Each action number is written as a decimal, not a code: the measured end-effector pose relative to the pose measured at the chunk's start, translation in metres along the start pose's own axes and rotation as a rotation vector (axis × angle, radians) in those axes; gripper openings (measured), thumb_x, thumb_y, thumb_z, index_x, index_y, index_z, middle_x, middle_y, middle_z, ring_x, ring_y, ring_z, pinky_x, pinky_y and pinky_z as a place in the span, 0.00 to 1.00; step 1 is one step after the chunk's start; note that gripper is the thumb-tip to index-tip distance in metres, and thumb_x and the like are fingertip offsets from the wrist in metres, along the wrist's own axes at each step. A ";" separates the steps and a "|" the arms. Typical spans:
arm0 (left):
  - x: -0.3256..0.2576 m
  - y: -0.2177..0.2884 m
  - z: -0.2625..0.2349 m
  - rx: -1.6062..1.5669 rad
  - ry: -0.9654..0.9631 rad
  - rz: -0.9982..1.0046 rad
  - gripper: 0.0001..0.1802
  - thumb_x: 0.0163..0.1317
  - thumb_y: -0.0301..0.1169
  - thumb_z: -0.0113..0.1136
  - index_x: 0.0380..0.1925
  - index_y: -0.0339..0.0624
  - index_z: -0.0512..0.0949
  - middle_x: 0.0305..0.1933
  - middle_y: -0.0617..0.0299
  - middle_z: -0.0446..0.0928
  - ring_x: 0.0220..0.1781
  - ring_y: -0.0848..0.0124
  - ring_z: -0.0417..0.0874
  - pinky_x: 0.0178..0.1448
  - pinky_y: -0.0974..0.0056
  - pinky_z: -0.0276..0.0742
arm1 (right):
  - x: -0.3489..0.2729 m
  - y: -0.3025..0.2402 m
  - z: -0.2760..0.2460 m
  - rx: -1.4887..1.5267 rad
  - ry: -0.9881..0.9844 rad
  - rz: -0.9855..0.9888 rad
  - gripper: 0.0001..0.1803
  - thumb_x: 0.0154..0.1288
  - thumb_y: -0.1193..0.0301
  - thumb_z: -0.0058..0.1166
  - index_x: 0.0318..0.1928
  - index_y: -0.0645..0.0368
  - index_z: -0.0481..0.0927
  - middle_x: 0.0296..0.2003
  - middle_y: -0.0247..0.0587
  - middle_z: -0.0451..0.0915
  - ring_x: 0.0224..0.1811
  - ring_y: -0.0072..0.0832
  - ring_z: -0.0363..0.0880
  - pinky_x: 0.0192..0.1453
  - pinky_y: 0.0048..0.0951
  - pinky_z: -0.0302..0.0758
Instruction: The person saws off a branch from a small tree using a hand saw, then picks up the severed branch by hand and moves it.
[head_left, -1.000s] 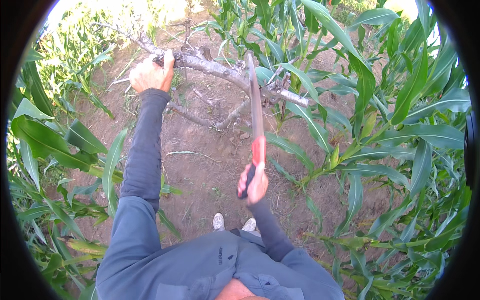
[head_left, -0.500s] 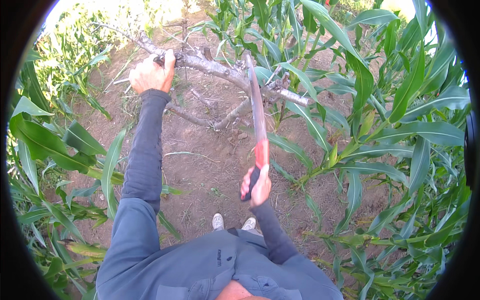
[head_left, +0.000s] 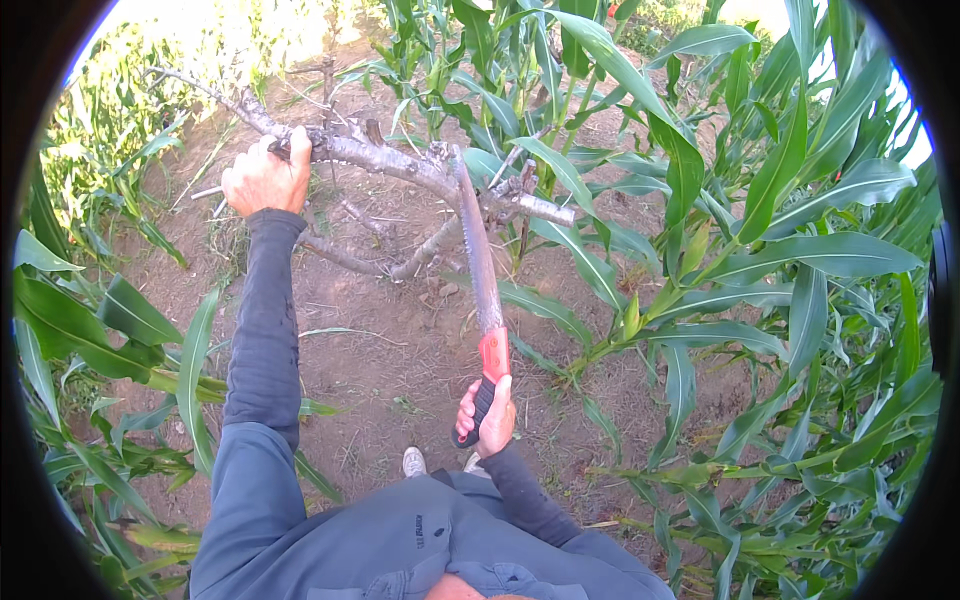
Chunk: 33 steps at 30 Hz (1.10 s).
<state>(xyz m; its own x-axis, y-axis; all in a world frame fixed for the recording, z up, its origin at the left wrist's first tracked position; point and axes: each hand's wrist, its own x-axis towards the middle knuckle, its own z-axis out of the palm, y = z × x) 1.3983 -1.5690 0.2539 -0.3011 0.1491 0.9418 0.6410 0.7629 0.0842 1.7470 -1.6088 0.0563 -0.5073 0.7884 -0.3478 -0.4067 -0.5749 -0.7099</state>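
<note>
A grey, rough-barked branch (head_left: 400, 166) stretches across the upper middle, with stubs and side limbs along it. Near its left part, my left hand (head_left: 268, 177) is closed round it. My right hand (head_left: 492, 416) grips the black and red handle (head_left: 494, 358) of a pruning saw. The saw's long, curved, toothed blade (head_left: 478, 245) points away from me and lies against the branch right of its middle, close to a fork. The fingers of my right hand are wrapped round the grip, below the red part.
Tall green corn plants (head_left: 700, 250) crowd the right side, some leaves reaching close to the branch and saw. More corn leaves (head_left: 140, 310) stand at the left. Lower limbs (head_left: 350, 258) curve beneath the branch over the brown soil (head_left: 370, 360). My shoes (head_left: 414, 461) show below.
My right hand has drawn the saw back toward me, so its tip now lies near the branch. My left hand still grips the branch. The whole view has shifted a little.
</note>
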 end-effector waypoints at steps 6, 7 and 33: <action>0.003 0.007 -0.004 -0.042 -0.108 -0.020 0.27 0.55 0.58 0.52 0.22 0.44 0.82 0.23 0.51 0.80 0.27 0.54 0.80 0.37 0.54 0.72 | 0.131 -0.063 0.073 0.013 -0.150 0.010 0.33 0.64 0.35 0.35 0.34 0.56 0.66 0.14 0.31 0.63 0.09 0.23 0.60 0.12 0.28 0.61; 0.004 0.009 -0.006 -0.058 -0.150 -0.030 0.27 0.55 0.58 0.52 0.22 0.44 0.82 0.23 0.51 0.80 0.27 0.54 0.81 0.37 0.54 0.72 | 0.143 -0.064 0.080 0.051 -0.120 0.008 0.33 0.64 0.35 0.35 0.33 0.55 0.66 0.14 0.31 0.62 0.09 0.22 0.60 0.12 0.28 0.61; 0.004 0.005 -0.004 0.001 -0.195 -0.054 0.37 0.59 0.64 0.41 0.24 0.41 0.83 0.23 0.46 0.80 0.30 0.48 0.81 0.39 0.50 0.74 | 0.031 -0.037 0.016 0.059 -0.054 0.045 0.32 0.68 0.39 0.33 0.44 0.58 0.67 0.21 0.31 0.66 0.13 0.19 0.63 0.14 0.24 0.62</action>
<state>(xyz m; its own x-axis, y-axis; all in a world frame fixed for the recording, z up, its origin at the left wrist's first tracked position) 1.4030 -1.5669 0.2590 -0.4658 0.2267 0.8554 0.6196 0.7737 0.1323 1.7337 -1.5670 0.0815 -0.5657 0.7495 -0.3439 -0.4261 -0.6227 -0.6563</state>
